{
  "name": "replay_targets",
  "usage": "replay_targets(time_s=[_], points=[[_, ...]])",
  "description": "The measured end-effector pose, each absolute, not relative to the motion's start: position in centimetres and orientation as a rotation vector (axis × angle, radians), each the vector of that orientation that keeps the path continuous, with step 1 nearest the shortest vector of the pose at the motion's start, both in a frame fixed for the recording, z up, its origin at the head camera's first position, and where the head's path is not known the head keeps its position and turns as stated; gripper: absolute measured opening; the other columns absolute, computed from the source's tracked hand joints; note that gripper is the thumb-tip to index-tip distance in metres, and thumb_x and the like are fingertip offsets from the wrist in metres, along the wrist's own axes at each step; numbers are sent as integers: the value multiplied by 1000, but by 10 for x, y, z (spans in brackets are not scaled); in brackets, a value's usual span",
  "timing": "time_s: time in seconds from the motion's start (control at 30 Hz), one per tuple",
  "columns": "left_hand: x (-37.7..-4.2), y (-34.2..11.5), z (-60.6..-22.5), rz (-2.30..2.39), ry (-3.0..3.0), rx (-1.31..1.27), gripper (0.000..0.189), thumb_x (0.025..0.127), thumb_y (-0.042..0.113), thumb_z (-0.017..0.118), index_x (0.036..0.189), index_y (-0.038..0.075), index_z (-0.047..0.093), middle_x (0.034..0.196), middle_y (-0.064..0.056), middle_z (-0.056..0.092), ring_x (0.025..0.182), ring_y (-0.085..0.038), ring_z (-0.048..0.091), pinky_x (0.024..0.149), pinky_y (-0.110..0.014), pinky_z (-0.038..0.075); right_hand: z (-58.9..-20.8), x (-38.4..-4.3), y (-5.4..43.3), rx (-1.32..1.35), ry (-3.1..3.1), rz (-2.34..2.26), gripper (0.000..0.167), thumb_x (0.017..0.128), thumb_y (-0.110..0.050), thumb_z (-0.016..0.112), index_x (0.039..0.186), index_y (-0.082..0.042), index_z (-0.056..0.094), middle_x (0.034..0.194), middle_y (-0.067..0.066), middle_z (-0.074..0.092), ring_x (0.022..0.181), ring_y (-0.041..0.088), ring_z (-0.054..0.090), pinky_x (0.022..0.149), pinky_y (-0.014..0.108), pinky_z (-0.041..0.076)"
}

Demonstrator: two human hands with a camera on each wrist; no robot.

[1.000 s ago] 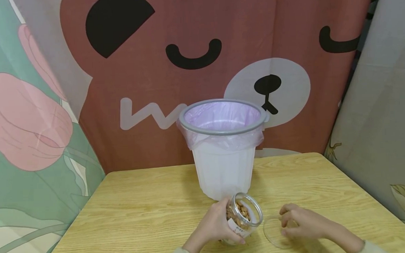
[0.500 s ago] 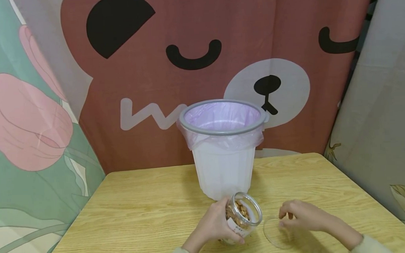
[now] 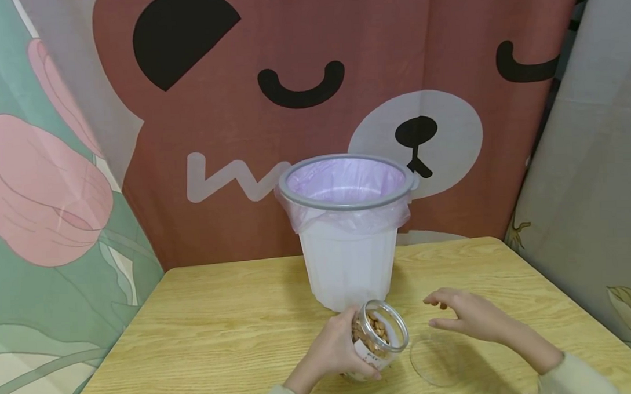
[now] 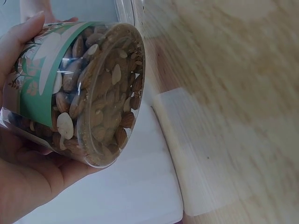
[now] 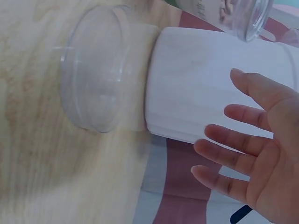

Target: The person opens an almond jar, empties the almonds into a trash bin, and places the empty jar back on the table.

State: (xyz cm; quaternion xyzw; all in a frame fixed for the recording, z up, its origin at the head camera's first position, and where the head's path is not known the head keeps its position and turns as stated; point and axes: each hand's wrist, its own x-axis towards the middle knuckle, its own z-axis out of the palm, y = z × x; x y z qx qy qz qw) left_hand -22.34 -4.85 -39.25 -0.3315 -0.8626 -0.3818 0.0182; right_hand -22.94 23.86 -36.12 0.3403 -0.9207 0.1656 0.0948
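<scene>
My left hand (image 3: 328, 347) grips a clear plastic jar (image 3: 370, 354) of almonds (image 4: 70, 109) around its side. The jar has no lid on and tilts, its mouth up and to the right. A paper label with green shows on its side in the left wrist view. To the right of the jar, a clear round lid (image 3: 435, 364) lies on the table. Just above and beyond that lid is my right hand (image 3: 476, 316), its fingers apart and loosely extended. In the right wrist view its palm and fingers (image 5: 233, 142) hold nothing and do not touch the lid.
Close behind the jar stands a white bin (image 3: 351, 262) lined with a thin purple bag (image 3: 342, 219) under a grey rim ring (image 3: 347, 207). The wooden table (image 3: 211, 334) reaches back to a printed bear curtain (image 3: 229, 124). Other curtains hang at both sides.
My right hand has risen off the lid and moved up and away, its fingers spreading. The lid stays put on the table. The left hand and the jar have not visibly moved.
</scene>
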Motion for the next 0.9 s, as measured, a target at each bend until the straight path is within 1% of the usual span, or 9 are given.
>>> replay_targets(time_s=[0.2, 0.47, 0.67, 0.9], points=[[-224, -48, -393, -1181, -2687, -1026, 87, 48, 34, 87, 120, 8, 45, 101, 10, 55, 88, -3, 52, 74, -21, 45, -351, -232, 238, 946, -2676, 441, 28, 83, -30, 62, 102, -9, 61, 98, 2, 60, 82, 15, 56, 64, 31, 48], [-224, -47, -395, -1181, -2699, -1020, 89, 48, 36, 87, 122, 9, 45, 103, 10, 54, 90, -3, 52, 76, -22, 45, -335, -235, 237, 849, -2619, 386, 26, 83, -30, 63, 100, -10, 63, 95, -1, 61, 82, 15, 56, 65, 33, 48], [-224, -48, -395, -1180, -2693, -1032, 89, 48, 35, 87, 122, 9, 45, 103, 9, 54, 89, -3, 52, 76, -21, 45, -322, -240, 238, 808, -2573, 394, 25, 82, -26, 65, 99, -7, 63, 94, 3, 61, 84, 20, 57, 67, 38, 47], [-224, -48, -395, -1165, -2696, -1038, 90, 48, 35, 87, 122, 8, 44, 103, 9, 54, 90, -3, 52, 76, -21, 45, -308, -245, 240, 791, -2541, 390, 26, 81, -23, 65, 99, -4, 63, 95, 7, 62, 85, 24, 58, 65, 39, 48]])
